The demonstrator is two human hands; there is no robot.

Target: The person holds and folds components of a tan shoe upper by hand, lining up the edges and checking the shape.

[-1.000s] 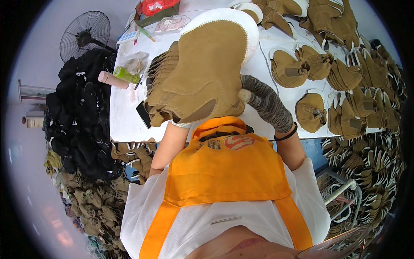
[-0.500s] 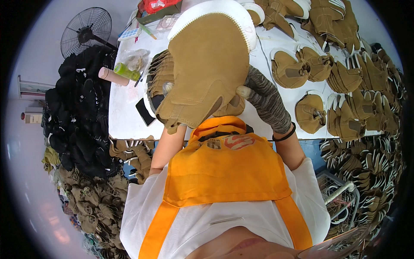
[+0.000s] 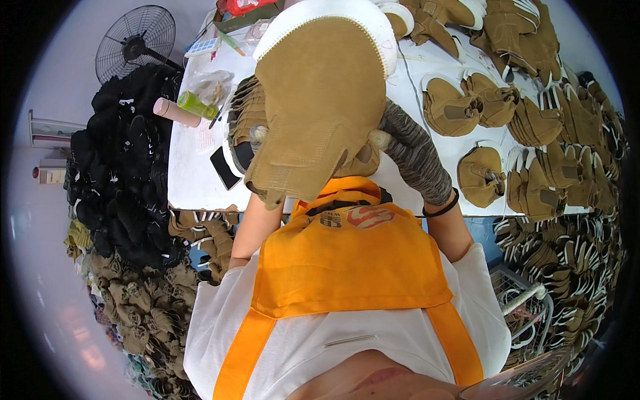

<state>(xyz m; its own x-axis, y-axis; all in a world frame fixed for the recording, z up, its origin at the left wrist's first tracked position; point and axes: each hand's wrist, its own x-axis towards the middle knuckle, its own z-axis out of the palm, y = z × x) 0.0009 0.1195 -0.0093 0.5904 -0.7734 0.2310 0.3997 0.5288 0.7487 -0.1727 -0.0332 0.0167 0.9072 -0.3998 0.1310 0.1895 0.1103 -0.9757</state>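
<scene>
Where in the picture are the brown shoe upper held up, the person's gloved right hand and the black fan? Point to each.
Brown shoe upper [image 3: 323, 93]: head view, middle of its brown panel.
Gloved right hand [image 3: 413, 152]: head view, middle of the grey glove.
Black fan [image 3: 135, 47]: head view, central hub.

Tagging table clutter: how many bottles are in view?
2: a pink bottle at the table's left edge, a green bottle just right of it; others may hide behind the held upper.

A brown shoe upper [image 3: 323, 87] is hiding most of the left hand [image 3: 257, 135] and some fingers of the gloved right hand [image 3: 415, 158]; the top edge is cutting off a red bag [image 3: 240, 6].
</scene>
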